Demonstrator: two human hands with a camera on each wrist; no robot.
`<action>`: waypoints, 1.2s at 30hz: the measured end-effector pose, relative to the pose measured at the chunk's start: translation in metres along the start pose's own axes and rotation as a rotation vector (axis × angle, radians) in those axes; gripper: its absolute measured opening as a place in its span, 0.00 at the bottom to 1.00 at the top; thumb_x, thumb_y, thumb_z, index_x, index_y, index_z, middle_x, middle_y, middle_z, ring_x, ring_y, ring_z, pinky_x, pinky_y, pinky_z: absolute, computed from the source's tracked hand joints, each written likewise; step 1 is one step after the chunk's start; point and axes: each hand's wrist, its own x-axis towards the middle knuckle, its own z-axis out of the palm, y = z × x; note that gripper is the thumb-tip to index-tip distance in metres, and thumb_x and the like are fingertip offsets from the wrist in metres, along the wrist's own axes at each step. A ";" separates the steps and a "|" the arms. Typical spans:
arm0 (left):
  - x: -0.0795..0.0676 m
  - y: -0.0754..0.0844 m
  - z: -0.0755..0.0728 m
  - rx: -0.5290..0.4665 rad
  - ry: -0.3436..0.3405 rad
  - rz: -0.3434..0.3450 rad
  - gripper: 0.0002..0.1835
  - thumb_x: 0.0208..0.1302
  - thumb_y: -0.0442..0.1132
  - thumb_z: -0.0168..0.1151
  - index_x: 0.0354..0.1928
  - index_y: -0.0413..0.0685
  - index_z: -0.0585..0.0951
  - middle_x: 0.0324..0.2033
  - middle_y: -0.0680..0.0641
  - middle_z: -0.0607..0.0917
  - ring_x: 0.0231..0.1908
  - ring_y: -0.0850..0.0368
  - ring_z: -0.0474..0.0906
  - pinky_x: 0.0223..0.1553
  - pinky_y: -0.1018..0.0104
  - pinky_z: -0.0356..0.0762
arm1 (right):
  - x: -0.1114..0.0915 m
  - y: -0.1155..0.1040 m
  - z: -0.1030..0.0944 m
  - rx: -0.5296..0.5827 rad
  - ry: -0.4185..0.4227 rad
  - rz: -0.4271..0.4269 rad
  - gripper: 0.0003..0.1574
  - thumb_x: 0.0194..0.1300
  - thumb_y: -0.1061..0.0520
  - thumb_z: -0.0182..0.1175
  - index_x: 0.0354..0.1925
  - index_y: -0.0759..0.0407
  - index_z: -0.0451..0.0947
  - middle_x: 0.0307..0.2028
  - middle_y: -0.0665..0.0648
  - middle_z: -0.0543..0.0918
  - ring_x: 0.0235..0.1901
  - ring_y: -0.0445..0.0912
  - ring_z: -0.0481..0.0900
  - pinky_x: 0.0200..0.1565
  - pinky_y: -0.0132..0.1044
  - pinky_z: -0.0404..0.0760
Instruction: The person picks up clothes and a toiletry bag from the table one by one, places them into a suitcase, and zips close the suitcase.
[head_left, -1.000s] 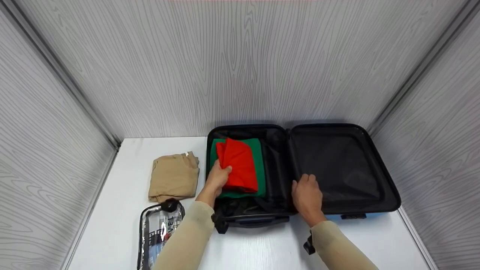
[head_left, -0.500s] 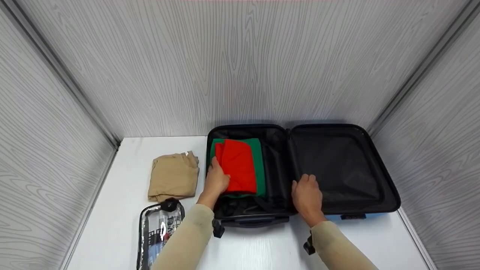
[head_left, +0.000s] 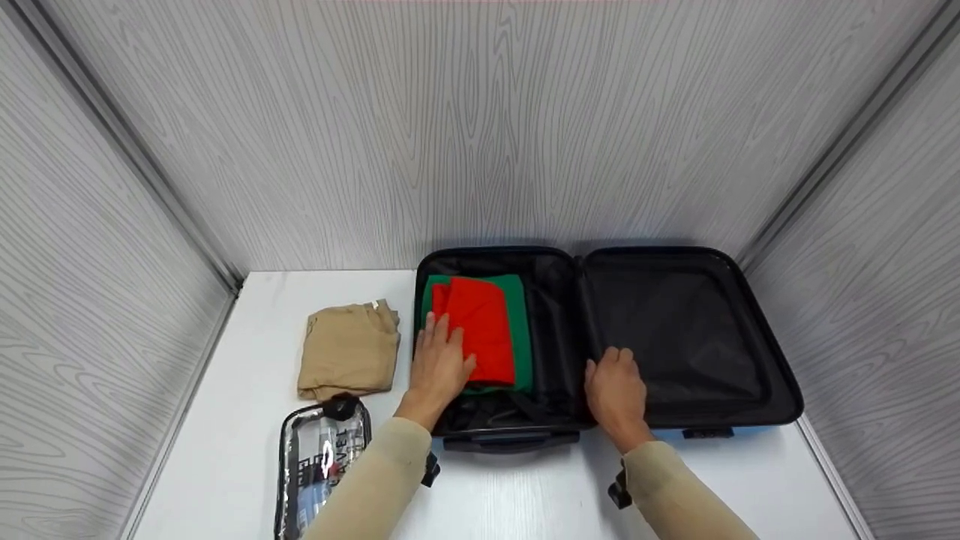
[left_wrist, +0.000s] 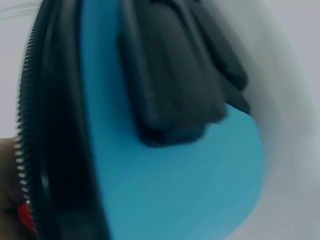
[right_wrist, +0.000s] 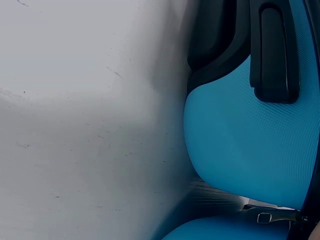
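Woodgrain panels [head_left: 480, 135] enclosed the tabletop [head_left: 487, 495]. Beneath the spread left hand [head_left: 439, 367] lay folded red cloth [head_left: 486, 322] atop green cloth [head_left: 519, 322] inside the open suitcase [head_left: 697, 330], whose hinge-side rim [head_left: 588, 311] the right hand [head_left: 616, 390] gripped.

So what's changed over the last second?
The left hand let go of the red cloth and now lies over its near left part, fingers spread; the cloth lies flatter. The right hand, suitcase, tan garment and clear pouch stayed put.

Head view looks down; wrist views (close up) share the suitcase [right_wrist: 235, 135].
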 end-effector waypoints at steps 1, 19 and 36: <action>0.000 0.000 0.001 0.005 -0.020 0.002 0.31 0.73 0.49 0.68 0.69 0.36 0.78 0.77 0.32 0.66 0.80 0.32 0.54 0.78 0.40 0.59 | 0.000 0.000 0.000 0.000 0.003 0.000 0.19 0.75 0.55 0.65 0.40 0.73 0.75 0.32 0.68 0.75 0.27 0.62 0.80 0.25 0.56 0.84; 0.001 -0.003 0.006 -0.062 -0.215 -0.061 0.43 0.75 0.55 0.65 0.79 0.33 0.64 0.80 0.32 0.59 0.81 0.35 0.55 0.78 0.44 0.59 | -0.002 0.001 0.000 -0.005 0.020 -0.013 0.19 0.75 0.55 0.65 0.39 0.73 0.75 0.31 0.67 0.74 0.25 0.60 0.78 0.26 0.55 0.84; 0.000 -0.003 -0.013 -0.068 -0.190 -0.018 0.37 0.76 0.47 0.65 0.75 0.28 0.68 0.75 0.28 0.67 0.77 0.33 0.62 0.77 0.46 0.63 | -0.004 0.001 -0.003 0.001 0.043 -0.014 0.19 0.74 0.56 0.67 0.38 0.73 0.75 0.31 0.68 0.75 0.25 0.61 0.78 0.25 0.56 0.84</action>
